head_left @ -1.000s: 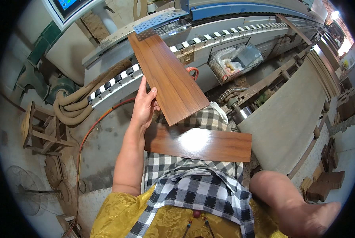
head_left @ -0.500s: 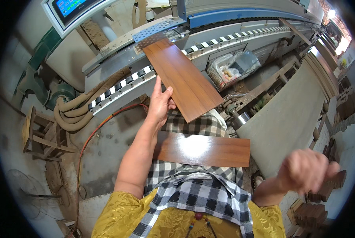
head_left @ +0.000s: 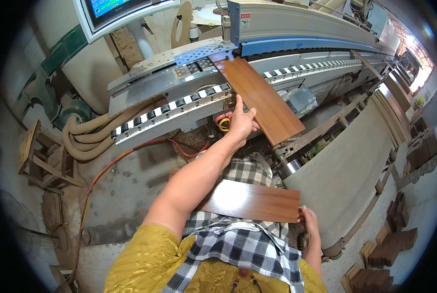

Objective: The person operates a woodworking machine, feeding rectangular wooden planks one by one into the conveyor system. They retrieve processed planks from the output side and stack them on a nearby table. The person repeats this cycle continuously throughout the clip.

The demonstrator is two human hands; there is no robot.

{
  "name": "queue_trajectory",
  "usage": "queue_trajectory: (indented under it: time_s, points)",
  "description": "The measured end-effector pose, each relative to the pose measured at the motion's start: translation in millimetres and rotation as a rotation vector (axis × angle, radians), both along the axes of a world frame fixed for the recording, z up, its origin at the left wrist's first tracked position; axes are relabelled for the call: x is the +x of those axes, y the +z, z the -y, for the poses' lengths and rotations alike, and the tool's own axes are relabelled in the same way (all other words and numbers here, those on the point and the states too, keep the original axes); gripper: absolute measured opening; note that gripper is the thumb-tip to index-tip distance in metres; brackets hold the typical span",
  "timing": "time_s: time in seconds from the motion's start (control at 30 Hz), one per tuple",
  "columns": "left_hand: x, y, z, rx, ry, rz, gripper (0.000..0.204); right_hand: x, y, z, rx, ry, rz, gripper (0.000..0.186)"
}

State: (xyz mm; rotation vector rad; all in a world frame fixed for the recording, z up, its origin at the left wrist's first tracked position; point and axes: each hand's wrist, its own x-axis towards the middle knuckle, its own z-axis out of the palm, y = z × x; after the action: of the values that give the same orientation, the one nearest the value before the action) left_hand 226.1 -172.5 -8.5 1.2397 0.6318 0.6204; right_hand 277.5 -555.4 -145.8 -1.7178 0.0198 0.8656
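Note:
A brown wood-grain board (head_left: pixel 267 100) slants across the roller rail, its far end on the machine's metal bed. At its left edge is my left hand (head_left: pixel 244 124), index finger stretched along the edge, thumb at the rim and other fingers bent, partly hidden. A second wood-grain board (head_left: pixel 257 200), glossy with a bright reflection, lies across my lap on the checked apron. My left forearm covers part of its left end. My right hand (head_left: pixel 309 222) is closed at the right end of this lap board, fingers against its short edge.
The roller rail (head_left: pixel 174 106) runs along the machine, with a screen (head_left: pixel 113 12) at upper left. A grey belt (head_left: pixel 345 171) lies to the right, stacked boards (head_left: pixel 392 249) at lower right. Thick hoses (head_left: pixel 86 141) and a wooden stool (head_left: pixel 47 158) stand left; a red hose (head_left: pixel 116 158) crosses the floor.
My left hand and the slanted board have shifted right and a little up along the rail. My right hand has come down from the raised position at right to the end of the lap board.

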Motion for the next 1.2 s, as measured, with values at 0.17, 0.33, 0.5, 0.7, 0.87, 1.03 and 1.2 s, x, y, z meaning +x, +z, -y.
queue_trajectory:
  time_s: [0.17, 0.33, 0.5, 0.7, 0.87, 1.03, 1.2]
  points:
    - [21.9, 5.2, 0.0, -0.098, -0.133, -0.013, 0.07, 1.1, -18.7, -21.1, 0.188, 0.078, -0.058, 0.021]
    - [-15.6, -8.7, 10.8, -0.079, -0.398, -0.113, 0.06, 0.0, -15.6, -27.5, 0.207, 0.116, -0.024, 0.019]
    - [-111.6, -24.8, 21.3, -0.152, -0.347, -0.134, 0.041, -3.1, -1.5, -21.2, 0.37, 0.1, -0.259, 0.039]
    - [-196.7, -22.3, 35.7, -0.192, -0.54, -0.12, 0.037, -7.8, -2.6, -21.1, 0.364, 0.165, -0.225, 0.047]
    - [-227.1, -12.9, 55.7, -0.194, -0.849, -0.207, 0.033, -13.6, 17.7, -27.8, 0.54, 0.055, -0.176, 0.049]
    - [-204.5, -22.1, 70.0, -0.091, -0.835, -0.279, 0.038, -23.0, 35.3, -61.3, 0.752, -0.054, -0.203, 0.051]
    - [-164.4, -24.9, 75.8, -0.156, -0.447, -0.091, 0.048, -60.4, 77.5, -132.3, 0.816, -0.054, -0.09, 0.047]
